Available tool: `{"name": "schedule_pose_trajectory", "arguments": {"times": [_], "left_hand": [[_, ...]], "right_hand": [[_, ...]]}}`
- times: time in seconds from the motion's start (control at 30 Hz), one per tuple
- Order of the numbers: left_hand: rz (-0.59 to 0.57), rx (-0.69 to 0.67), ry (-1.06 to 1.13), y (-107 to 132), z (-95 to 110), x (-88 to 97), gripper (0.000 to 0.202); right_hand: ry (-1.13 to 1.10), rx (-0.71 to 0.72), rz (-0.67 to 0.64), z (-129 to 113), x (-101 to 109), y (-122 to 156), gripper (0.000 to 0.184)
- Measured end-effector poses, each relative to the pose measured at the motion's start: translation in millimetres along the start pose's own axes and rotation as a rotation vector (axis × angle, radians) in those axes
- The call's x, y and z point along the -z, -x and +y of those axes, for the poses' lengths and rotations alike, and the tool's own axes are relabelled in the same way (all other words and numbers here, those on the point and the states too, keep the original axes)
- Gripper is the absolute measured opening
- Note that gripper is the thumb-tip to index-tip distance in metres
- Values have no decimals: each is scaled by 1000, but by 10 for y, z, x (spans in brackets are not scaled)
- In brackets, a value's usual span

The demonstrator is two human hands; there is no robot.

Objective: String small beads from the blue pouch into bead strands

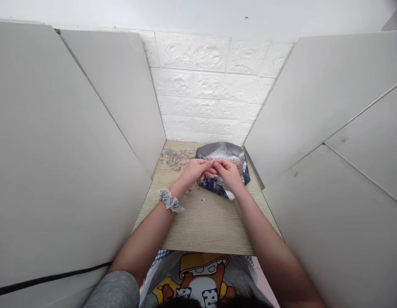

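My left hand (pixel 198 170) and my right hand (pixel 226 172) meet fingertip to fingertip above the wooden tabletop. Both are closed in a pinch, and whatever they hold between them is too small to make out. Right behind and beneath them lies an open bag (pixel 214 185), dark blue outside and silver inside. Strings of small pastel beads (pixel 175 159) lie in a heap to the left of the bag. A few tiny loose pieces (pixel 202 199) rest on the tabletop below my hands. A light blue scrunchie (pixel 170 202) circles my left wrist.
The narrow wooden tabletop (pixel 198 231) runs between grey-white panels on the left (pixel 115 85) and right (pixel 297 107). A white brick-patterned wall (pixel 211 85) closes off the back. A black cable (pixel 51 279) crosses the lower left.
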State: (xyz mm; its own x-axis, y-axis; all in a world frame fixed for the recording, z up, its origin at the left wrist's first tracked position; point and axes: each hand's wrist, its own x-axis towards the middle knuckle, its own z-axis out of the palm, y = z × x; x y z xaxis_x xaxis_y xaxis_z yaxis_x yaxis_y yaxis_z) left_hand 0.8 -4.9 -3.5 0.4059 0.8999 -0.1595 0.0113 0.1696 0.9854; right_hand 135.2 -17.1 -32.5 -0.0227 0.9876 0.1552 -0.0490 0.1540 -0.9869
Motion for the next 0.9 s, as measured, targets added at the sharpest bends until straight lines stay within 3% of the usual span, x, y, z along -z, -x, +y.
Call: {"name": "schedule_pose_trajectory", "arguments": {"times": [0.23,0.33,0.73,0.9], "left_hand": [[-10,19,-44,-10,4,16,21],[-15,16,-92,-21,6,17,21],[-41,-38,-70,-32,-13,38,26],[-50,-59,-58,-23,2,34,27]], "right_hand": [[514,184,91,-134,29,56,16],[625,257,93,-152,38,71,17],[446,111,92,-147,36,75,19],[230,26,65,-173,34,68,19]]}}
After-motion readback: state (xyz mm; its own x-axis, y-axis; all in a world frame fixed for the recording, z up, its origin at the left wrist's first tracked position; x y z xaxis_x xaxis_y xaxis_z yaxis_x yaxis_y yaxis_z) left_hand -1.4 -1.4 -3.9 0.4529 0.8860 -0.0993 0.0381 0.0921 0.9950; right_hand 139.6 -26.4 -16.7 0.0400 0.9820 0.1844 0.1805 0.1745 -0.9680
